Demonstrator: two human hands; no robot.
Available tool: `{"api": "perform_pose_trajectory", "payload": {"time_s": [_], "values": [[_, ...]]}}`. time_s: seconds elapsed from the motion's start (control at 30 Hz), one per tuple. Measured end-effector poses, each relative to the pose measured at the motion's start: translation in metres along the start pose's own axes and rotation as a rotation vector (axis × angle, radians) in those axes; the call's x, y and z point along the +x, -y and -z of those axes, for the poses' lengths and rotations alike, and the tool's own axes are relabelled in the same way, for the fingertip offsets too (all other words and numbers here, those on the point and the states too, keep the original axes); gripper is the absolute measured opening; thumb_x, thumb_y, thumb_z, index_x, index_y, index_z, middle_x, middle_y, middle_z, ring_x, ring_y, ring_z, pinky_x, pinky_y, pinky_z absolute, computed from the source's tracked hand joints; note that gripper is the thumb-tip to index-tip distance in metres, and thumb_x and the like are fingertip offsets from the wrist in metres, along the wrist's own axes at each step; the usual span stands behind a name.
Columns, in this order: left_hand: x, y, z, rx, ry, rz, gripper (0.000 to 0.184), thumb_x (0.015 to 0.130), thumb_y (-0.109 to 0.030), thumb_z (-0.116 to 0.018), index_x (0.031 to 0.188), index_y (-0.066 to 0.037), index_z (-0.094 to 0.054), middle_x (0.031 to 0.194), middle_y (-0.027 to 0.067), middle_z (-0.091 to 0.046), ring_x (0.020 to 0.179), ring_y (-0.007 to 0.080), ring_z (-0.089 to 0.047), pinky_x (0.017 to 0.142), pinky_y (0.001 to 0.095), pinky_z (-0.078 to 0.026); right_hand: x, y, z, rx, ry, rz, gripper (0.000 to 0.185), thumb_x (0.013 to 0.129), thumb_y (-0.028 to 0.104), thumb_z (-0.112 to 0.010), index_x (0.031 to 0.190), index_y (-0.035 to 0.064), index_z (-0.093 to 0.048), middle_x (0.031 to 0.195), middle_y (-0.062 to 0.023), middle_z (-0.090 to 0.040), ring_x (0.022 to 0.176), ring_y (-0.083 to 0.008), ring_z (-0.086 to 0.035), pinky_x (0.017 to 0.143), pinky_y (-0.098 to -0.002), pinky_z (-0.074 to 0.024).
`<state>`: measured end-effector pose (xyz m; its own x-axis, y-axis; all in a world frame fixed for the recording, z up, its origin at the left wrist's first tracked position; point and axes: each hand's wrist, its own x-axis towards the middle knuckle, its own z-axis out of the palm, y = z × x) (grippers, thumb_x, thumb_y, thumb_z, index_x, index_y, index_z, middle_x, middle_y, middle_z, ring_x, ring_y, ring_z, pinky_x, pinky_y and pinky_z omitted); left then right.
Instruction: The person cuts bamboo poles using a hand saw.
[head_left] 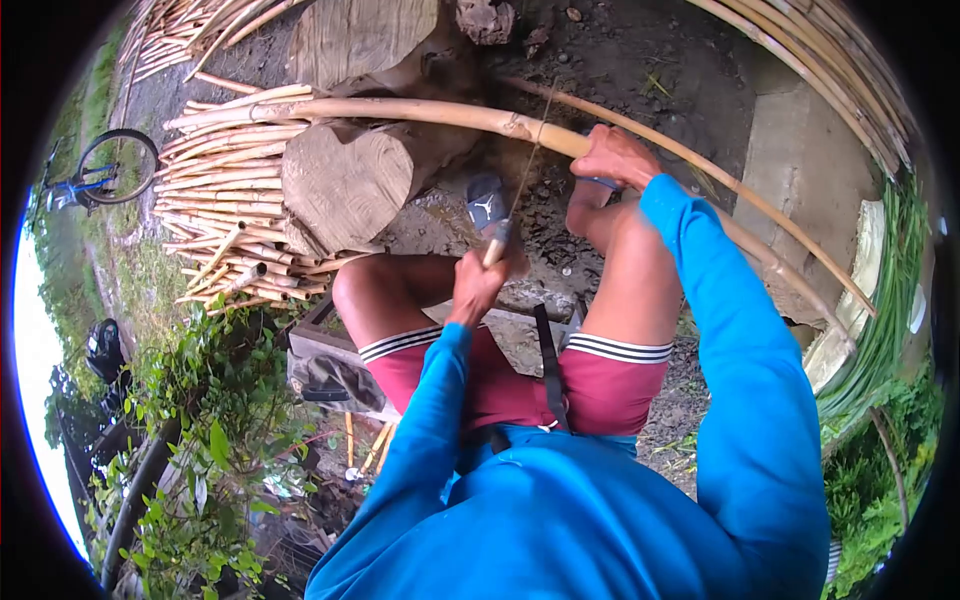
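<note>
My left hand (pixel 478 287) is closed around the pale handle of a long-bladed knife (pixel 497 243). Its thin, dark blade points away from me and crosses a long bamboo pole (pixel 420 110); whether the edge touches the pole I cannot tell. Fingers wrapped round that pole, my right hand (pixel 618 155) grips it just right of the blade, above my knee. The pole runs over a cut log (pixel 345 185) on the left and slopes down to the right beneath my forearm. A thinner bamboo pole (pixel 740 190) lies beyond my right hand.
Many cut bamboo lengths (pixel 220 180) are piled at left, beside another log (pixel 360 40). More long poles (pixel 820 60) curve along the upper right, near a concrete block (pixel 800 150) and green strips (pixel 890 300). A bicycle (pixel 115 165) and leafy plants (pixel 220 420) are at left.
</note>
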<state>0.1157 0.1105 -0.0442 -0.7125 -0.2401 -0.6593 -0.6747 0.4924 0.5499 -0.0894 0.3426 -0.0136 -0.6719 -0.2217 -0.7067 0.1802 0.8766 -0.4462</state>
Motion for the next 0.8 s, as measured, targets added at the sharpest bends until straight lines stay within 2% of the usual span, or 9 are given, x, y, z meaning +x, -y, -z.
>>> {"api": "perform_pose_trajectory", "payload": {"time_s": [0.17,0.2,0.33,0.37,0.4,0.5,0.57,0.67,0.8], "values": [[-0.038,-0.02,-0.003,-0.287,0.129,0.116,0.023,0.079,-0.022,-0.063,0.069,-0.003,-0.053,0.055,0.0012,-0.049,0.044,0.0097,-0.045,0.041,0.0287,-0.034,0.001,-0.009,-0.014,0.026,0.101,0.034,0.031,0.064,0.028,-0.066,0.071,-0.0025,-0.068,0.054,-0.0156,-0.059,0.048,-0.0237,-0.059,0.046,-0.0381,-0.0457],[-0.052,-0.038,0.011,-0.224,0.119,0.111,0.032,0.076,-0.026,-0.064,0.088,0.003,-0.063,0.064,0.0125,-0.057,0.06,0.0195,-0.054,0.059,0.037,-0.044,0.001,-0.009,-0.012,0.09,0.096,0.077,0.031,0.064,0.028,-0.066,0.069,-0.0024,-0.067,0.052,-0.0149,-0.058,0.045,-0.0232,-0.057,0.045,-0.0381,-0.0437],[-0.089,-0.073,0.067,-0.177,0.107,0.013,0.031,0.076,-0.027,-0.065,0.08,0.003,-0.056,0.06,0.0113,-0.049,0.055,0.0199,-0.044,0.054,0.0377,-0.037,-0.006,-0.002,-0.024,-0.154,-0.197,0.114,0.039,0.066,0.033,-0.067,0.088,0.0003,-0.072,0.083,-0.0256,-0.069,0.081,-0.0391,-0.069,0.076,-0.0455,-0.0553],[-0.09,-0.076,0.071,-0.194,0.108,-0.079,0.021,0.079,-0.025,-0.064,0.079,-0.005,-0.055,0.058,-0.0049,-0.044,0.048,0.0042,-0.038,0.043,0.0241,-0.027,-0.011,0.003,-0.023,-0.168,-0.23,0.086,0.044,0.068,0.036,-0.069,0.091,-0.002,-0.071,0.089,-0.0273,-0.068,0.086,-0.0439,-0.066,0.078,-0.0489,-0.0537],[-0.096,-0.082,0.074,-0.179,0.09,-0.033,0.032,0.075,-0.027,-0.066,0.076,0.002,-0.053,0.058,0.0096,-0.046,0.054,0.0192,-0.04,0.053,0.0375,-0.035,-0.023,0.012,-0.013,-0.14,-0.167,0.056,0.046,0.067,0.036,-0.069,0.096,-0.0005,-0.071,0.1,-0.0301,-0.066,0.098,-0.0467,-0.064,0.09,-0.05,-0.0509],[-0.092,-0.077,0.075,-0.198,0.088,-0.06,0.032,0.075,-0.027,-0.066,0.076,0.002,-0.053,0.057,0.0089,-0.046,0.054,0.0188,-0.041,0.053,0.0367,-0.035,-0.02,-0.008,-0.007,-0.16,-0.135,0.15,0.041,0.07,0.037,-0.072,0.092,0.0018,-0.072,0.089,-0.0225,-0.07,0.085,-0.0356,-0.069,0.076,-0.0441,-0.0558],[-0.079,-0.053,0.065,-0.151,0.087,-0.131,0.029,0.076,-0.025,-0.066,0.077,0.002,-0.055,0.058,0.0075,-0.046,0.055,0.0164,-0.041,0.053,0.0352,-0.036,-0.034,-0.025,0.011,0.724,0.371,0.098,0.034,0.074,0.038,-0.075,0.084,0.0053,-0.07,0.073,-0.01,-0.066,0.066,-0.0175,-0.065,0.057,-0.0314,-0.0509],[-0.054,-0.018,0.048,-0.174,0.112,-0.142,0.025,0.077,-0.022,-0.066,0.081,0.002,-0.058,0.059,0.0043,-0.047,0.056,0.0126,-0.041,0.053,0.0337,-0.036,-0.005,-0.043,-0.005,0.751,0.55,0.038,0.03,0.078,0.037,-0.073,0.078,0.0076,-0.065,0.066,-0.0007,-0.058,0.054,-0.0065,-0.051,0.047,-0.0253,-0.0395],[-0.052,-0.029,0.053,-0.176,0.202,-0.042,0.025,0.079,-0.023,-0.065,0.084,0.001,-0.06,0.059,0.0032,-0.047,0.057,0.0113,-0.042,0.052,0.033,-0.036,-0.021,-0.031,-0.004,0.291,0.178,0.188,0.048,0.073,0.049,-0.072,0.071,0.0026,-0.06,0.063,-0.0045,-0.055,0.055,-0.0139,-0.054,0.049,-0.0287,-0.0426]]}}
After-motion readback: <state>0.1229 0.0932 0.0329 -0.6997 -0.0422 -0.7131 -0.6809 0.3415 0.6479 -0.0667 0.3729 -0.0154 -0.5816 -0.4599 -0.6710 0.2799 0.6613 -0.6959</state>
